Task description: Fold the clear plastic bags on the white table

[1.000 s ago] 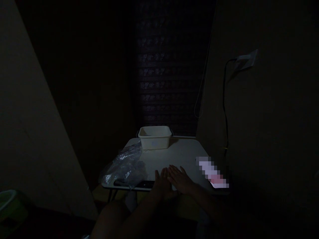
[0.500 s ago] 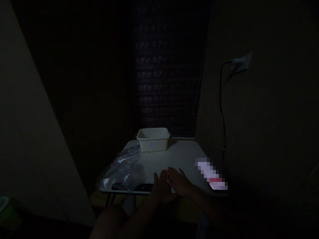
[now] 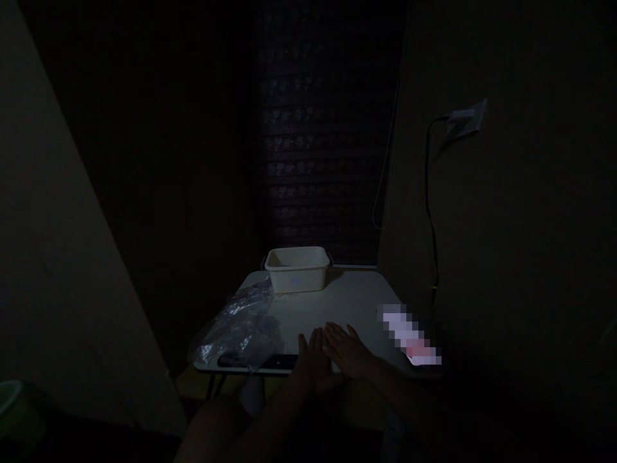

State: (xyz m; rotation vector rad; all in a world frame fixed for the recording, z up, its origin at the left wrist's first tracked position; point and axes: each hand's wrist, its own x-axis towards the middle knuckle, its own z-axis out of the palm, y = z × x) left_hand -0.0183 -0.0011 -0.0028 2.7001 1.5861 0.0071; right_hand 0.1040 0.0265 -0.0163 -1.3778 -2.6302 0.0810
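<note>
In dim light, my left hand (image 3: pixel 313 363) rests at the front edge of a small white table (image 3: pixel 347 296), its fingers stretched forward and the thumb apart. My right hand (image 3: pixel 351 355) lies flat beside it, fingers extended and angled inward, the fingertips touching or overlapping those of the left. I see nothing held in either hand. Left of my hands sits a crumpled clear plastic bag (image 3: pixel 241 328), and behind them toward the back of the table stands a white rectangular plastic tub (image 3: pixel 297 278).
A lit, pixelated screen (image 3: pixel 407 334) lies at the table's right edge. A dark slot (image 3: pixel 279 362) runs along the front edge. A cable (image 3: pixel 427 173) hangs from a wall socket (image 3: pixel 467 121) on the right. A green bin-like container (image 3: pixel 19 411) stands at lower left.
The view has shifted very slightly. Both hands stay in the same place on the table, and the tub and bag have not moved.
</note>
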